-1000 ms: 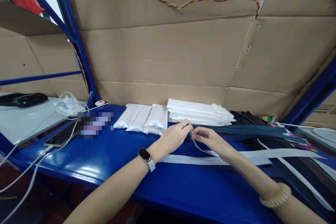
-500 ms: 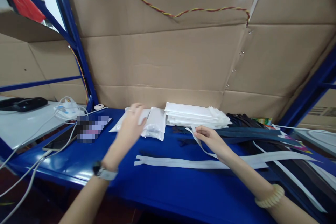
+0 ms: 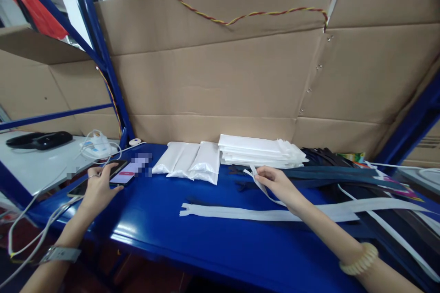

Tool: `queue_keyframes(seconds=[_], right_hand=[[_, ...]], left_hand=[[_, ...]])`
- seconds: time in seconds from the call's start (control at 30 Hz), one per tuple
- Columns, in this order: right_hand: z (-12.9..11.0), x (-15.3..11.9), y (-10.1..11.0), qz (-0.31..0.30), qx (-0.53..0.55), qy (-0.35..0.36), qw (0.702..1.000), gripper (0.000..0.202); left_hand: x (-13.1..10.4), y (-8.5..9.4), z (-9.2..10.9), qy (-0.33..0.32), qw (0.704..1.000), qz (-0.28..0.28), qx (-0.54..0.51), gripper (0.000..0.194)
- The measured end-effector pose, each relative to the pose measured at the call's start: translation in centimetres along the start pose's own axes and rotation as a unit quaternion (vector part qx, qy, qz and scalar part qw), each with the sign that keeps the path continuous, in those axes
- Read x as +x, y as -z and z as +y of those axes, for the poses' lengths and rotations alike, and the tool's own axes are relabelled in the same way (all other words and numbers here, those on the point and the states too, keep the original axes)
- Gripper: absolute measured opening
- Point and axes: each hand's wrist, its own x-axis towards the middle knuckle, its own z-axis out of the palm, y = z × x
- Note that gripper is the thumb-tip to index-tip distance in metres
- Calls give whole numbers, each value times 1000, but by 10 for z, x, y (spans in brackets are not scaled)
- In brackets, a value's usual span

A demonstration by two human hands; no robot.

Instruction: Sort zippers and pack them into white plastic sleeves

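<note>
My right hand [image 3: 273, 181] pinches the end of a white zipper [image 3: 259, 182], whose tape droops in a loop below the fingers. A second white zipper [image 3: 233, 213] lies flat across the blue table and passes under my right forearm. My left hand [image 3: 98, 190] is at a phone with a lit screen [image 3: 128, 173], its thumb and forefinger apart at the near end. Part of a dark-screened device [image 3: 77, 188] shows beside that hand. Whether the left fingers press on either device is hard to tell.
White plastic packets [image 3: 185, 160] lie at the back, beside a stack of white sleeves [image 3: 254, 149]. Dark zippers [image 3: 330, 174] are heaped on the right. White cables [image 3: 44, 219] hang over the left edge of the blue table [image 3: 213, 247]. Cardboard [image 3: 213, 78] walls the back.
My left hand has moved left and nearer, from above the white packets to the phone. My right hand keeps its pinch on the zipper. The view has shifted slightly.
</note>
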Motion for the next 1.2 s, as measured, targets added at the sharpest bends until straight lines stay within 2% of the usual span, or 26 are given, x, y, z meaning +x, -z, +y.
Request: queue_keyframes(seconds=[0.23,0.37,0.47,0.57,0.63,0.7,0.77,0.83,0.87,0.9,0.97,1.1,1.2], right_hand=[[-3,0,-2,0,-7,-6,1000,27],[1,1,-3,-7,-9,-5,1000,23],[-1,1,-4,-8,-17,-1,1000,23],[-6,2,-5,-14,-50,8,999,24],[-10,3,-5,-28,-72,23,997,24],[-14,3,-6,-46,-79,43,995,22],[-16,3,-7,-62,-75,60,993,20],[-15,3,-8,-67,-76,75,992,19],[-13,3,-9,-65,-79,82,991,20],[-12,4,-9,-60,-82,88,991,20],[-9,5,-9,-47,-86,96,991,19],[-8,6,-10,-36,-70,108,991,17],[-11,4,-12,-40,-58,110,991,16]], left_hand=[[31,-12,11,-37,999,-20,10,61],[49,-21,27,-15,999,-44,27,64],[56,-19,45,12,998,-56,34,60],[58,1,86,14,998,-46,32,50],[56,20,133,-43,999,2,-15,38],[52,37,192,-120,986,19,-109,23],[45,45,250,-197,958,-25,-209,18],[34,43,298,-263,921,-99,-271,27],[27,39,315,-279,911,-109,-283,34],[20,34,328,-288,910,-102,-281,37],[7,22,342,-306,907,-99,-270,39],[-10,2,342,-307,898,-128,-288,35],[-15,-5,341,-296,890,-148,-312,33]])
